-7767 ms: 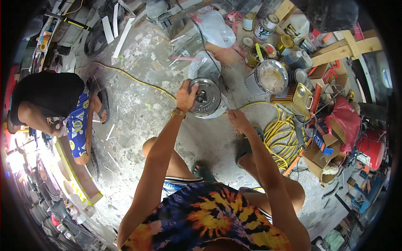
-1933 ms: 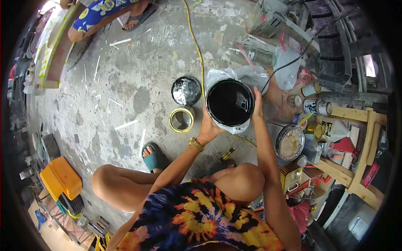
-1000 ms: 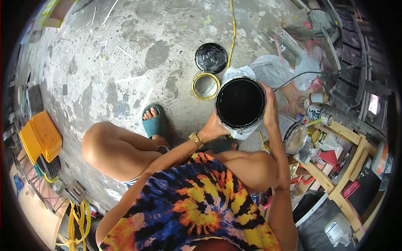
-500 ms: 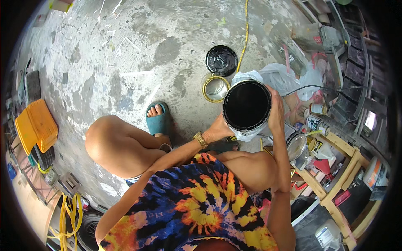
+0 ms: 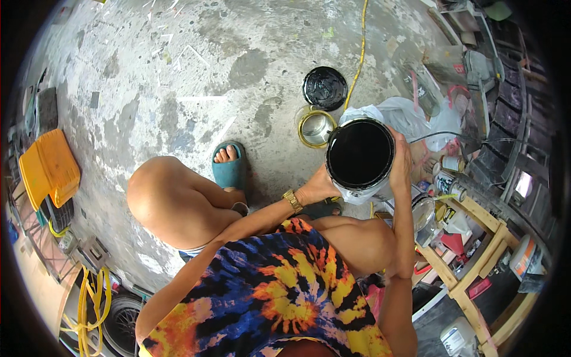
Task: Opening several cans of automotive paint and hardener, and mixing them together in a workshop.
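Head view: I look straight down on a squatting person, both hands raised around one open can.
Can: the paint can (image 5: pixel 360 156) is off the floor, its mouth up and close to level, black paint showing inside; I judge it is kept level so nothing spills.
Left grip: my left hand (image 5: pixel 316 187) is closed on the can's near-left side, low on the wall, which looks like it carries part of the weight.
Right grip: my right hand (image 5: pixel 401 166) is wrapped on the can's right wall, fingers up toward the rim; the two grips sit opposite each other, so the can is clamped between them.
Beyond the grips: the black lid (image 5: pixel 324 88) lies flat on the concrete floor (image 5: pixel 178 89), and the yellow-rimmed tape roll (image 5: pixel 316 126) lies between it and the can, both apart from the can.
Right of the grips: a white plastic bag (image 5: pixel 410 116), small tins and a wooden frame (image 5: pixel 470 250) crowd close; little room there.
Left of the grips: bare knee (image 5: pixel 160 199) and sandalled foot (image 5: pixel 229 163), then open floor well out to a yellow crate (image 5: pixel 50 166).
Cord: a yellow cable (image 5: pixel 358 50) runs away past the lid.
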A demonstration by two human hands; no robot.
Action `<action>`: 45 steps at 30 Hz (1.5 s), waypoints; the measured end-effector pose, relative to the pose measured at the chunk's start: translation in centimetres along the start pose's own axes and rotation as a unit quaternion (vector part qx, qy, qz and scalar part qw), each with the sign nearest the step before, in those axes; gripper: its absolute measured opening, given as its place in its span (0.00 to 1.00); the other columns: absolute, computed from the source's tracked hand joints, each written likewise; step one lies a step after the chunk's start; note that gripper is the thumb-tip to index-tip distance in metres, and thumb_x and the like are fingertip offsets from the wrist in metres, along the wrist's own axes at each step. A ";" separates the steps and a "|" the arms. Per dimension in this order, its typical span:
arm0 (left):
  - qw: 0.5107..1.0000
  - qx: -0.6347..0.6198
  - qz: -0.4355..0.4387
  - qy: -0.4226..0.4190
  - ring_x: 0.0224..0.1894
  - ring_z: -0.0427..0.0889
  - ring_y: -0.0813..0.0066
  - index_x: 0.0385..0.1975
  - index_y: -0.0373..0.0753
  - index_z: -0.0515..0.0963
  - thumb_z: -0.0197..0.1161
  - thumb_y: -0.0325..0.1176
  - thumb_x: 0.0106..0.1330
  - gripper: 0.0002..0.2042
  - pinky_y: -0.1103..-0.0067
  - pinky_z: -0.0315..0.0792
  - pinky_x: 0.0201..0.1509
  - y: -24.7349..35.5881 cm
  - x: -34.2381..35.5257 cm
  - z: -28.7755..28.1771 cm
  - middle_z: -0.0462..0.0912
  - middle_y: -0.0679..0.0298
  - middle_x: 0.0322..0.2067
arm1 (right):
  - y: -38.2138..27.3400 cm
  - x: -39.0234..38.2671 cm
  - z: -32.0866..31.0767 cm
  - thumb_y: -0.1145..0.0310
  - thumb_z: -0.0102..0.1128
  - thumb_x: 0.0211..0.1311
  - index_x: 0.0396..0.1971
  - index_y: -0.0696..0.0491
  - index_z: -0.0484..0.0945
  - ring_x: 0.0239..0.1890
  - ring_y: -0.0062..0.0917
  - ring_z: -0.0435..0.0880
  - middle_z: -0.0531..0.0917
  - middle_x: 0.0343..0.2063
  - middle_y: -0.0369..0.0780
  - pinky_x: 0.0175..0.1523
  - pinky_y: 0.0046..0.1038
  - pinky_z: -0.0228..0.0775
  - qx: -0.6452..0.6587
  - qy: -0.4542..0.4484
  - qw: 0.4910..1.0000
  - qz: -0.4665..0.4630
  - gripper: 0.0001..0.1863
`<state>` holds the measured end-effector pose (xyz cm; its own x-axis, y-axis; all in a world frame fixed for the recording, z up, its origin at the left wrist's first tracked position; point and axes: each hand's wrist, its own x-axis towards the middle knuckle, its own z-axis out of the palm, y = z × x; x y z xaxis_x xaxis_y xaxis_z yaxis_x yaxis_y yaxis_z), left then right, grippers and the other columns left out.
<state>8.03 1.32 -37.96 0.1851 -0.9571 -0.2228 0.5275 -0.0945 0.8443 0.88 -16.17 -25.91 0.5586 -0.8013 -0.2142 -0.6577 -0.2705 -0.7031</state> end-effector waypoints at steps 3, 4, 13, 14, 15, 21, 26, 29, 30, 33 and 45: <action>1.000 -0.006 -0.006 -0.002 0.65 0.57 0.66 0.63 0.34 0.51 0.78 0.34 0.37 0.51 0.72 0.52 0.68 0.2 -0.1 0.0 0.60 0.55 0.61 | -0.3 0.0 -0.1 0.58 0.25 0.68 0.49 0.56 0.73 0.50 0.39 0.72 0.77 0.45 0.46 0.58 0.34 0.56 -0.043 0.002 0.999 -0.012 0.26; 1.000 0.001 0.013 -0.007 0.65 0.57 0.65 0.63 0.34 0.52 0.78 0.34 0.37 0.51 0.72 0.51 0.69 0.3 -0.1 0.0 0.60 0.55 0.60 | -0.5 0.0 -0.1 0.58 0.25 0.68 0.49 0.56 0.73 0.50 0.39 0.72 0.77 0.45 0.46 0.58 0.34 0.56 -0.046 -0.001 0.999 -0.012 0.26; 1.000 0.023 0.018 0.000 0.65 0.55 0.63 0.64 0.35 0.49 0.77 0.34 0.37 0.52 0.71 0.51 0.69 0.6 -0.3 -0.1 0.58 0.54 0.61 | 0.0 0.0 -0.2 0.57 0.25 0.68 0.50 0.57 0.73 0.51 0.38 0.72 0.76 0.47 0.46 0.59 0.33 0.55 -0.026 -0.005 1.000 0.005 0.27; 1.000 0.016 0.005 0.004 0.65 0.55 0.63 0.64 0.35 0.49 0.77 0.34 0.37 0.52 0.71 0.51 0.69 0.7 -0.3 0.0 0.58 0.54 0.61 | 0.2 0.0 -0.2 0.56 0.25 0.68 0.50 0.57 0.73 0.52 0.36 0.72 0.77 0.47 0.45 0.59 0.32 0.55 0.013 -0.009 1.000 0.016 0.28; 0.999 0.043 0.009 0.011 0.65 0.56 0.62 0.64 0.35 0.47 0.77 0.34 0.36 0.53 0.70 0.51 0.68 0.9 -0.3 0.1 0.58 0.53 0.61 | 0.4 0.0 -0.3 0.55 0.26 0.69 0.50 0.58 0.72 0.53 0.35 0.72 0.77 0.48 0.45 0.60 0.31 0.55 0.062 -0.014 0.998 0.028 0.28; 0.989 0.120 0.055 0.071 0.64 0.58 0.56 0.64 0.36 0.44 0.79 0.37 0.34 0.57 0.68 0.55 0.66 2.7 -0.6 1.0 0.58 0.49 0.60 | 0.9 0.0 -0.7 0.51 0.27 0.69 0.53 0.61 0.70 0.55 0.28 0.71 0.76 0.50 0.43 0.63 0.28 0.54 0.189 -0.030 0.980 0.058 0.31; 0.984 0.133 0.063 0.098 0.63 0.59 0.53 0.64 0.36 0.44 0.79 0.38 0.33 0.57 0.67 0.57 0.65 3.6 -0.5 1.3 0.59 0.47 0.59 | 1.1 -0.2 -0.9 0.51 0.29 0.69 0.53 0.61 0.70 0.56 0.27 0.69 0.74 0.51 0.42 0.64 0.28 0.53 0.245 -0.023 0.967 0.062 0.31; 0.977 0.161 0.093 0.101 0.63 0.59 0.51 0.64 0.35 0.43 0.79 0.38 0.33 0.58 0.67 0.57 0.65 3.7 -0.3 1.3 0.59 0.47 0.59 | 1.7 -0.1 -0.9 0.51 0.30 0.69 0.54 0.61 0.69 0.56 0.27 0.69 0.74 0.52 0.42 0.64 0.28 0.53 0.245 -0.031 0.968 0.051 0.30; 0.978 0.158 0.093 0.102 0.63 0.59 0.51 0.63 0.35 0.43 0.79 0.38 0.33 0.58 0.67 0.57 0.65 3.7 -0.3 1.3 0.58 0.47 0.59 | 1.9 -0.1 -0.9 0.50 0.31 0.68 0.54 0.61 0.69 0.57 0.28 0.69 0.74 0.52 0.42 0.64 0.28 0.53 0.254 -0.027 0.965 0.056 0.31; 0.980 0.149 0.085 0.101 0.63 0.58 0.51 0.64 0.35 0.42 0.79 0.38 0.33 0.58 0.67 0.57 0.65 3.7 -0.3 1.3 0.58 0.47 0.59 | 2.3 0.0 -0.8 0.50 0.31 0.68 0.54 0.61 0.69 0.57 0.28 0.69 0.74 0.52 0.42 0.64 0.28 0.53 0.257 -0.016 0.964 0.068 0.31; 0.983 0.130 0.076 0.105 0.65 0.55 0.57 0.65 0.36 0.43 0.78 0.33 0.32 0.58 0.70 0.53 0.67 4.5 -0.3 1.3 0.56 0.50 0.62 | 0.9 -0.2 -0.8 0.49 0.32 0.68 0.54 0.61 0.69 0.57 0.28 0.69 0.74 0.52 0.43 0.64 0.28 0.53 0.280 -0.027 0.957 0.074 0.31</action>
<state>9.24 0.83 -33.42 0.4267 -0.8905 -0.1581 0.2569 -0.0483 0.9652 -0.18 -16.69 -25.99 0.5159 -0.7754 -0.3641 -0.3659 0.1848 -0.9121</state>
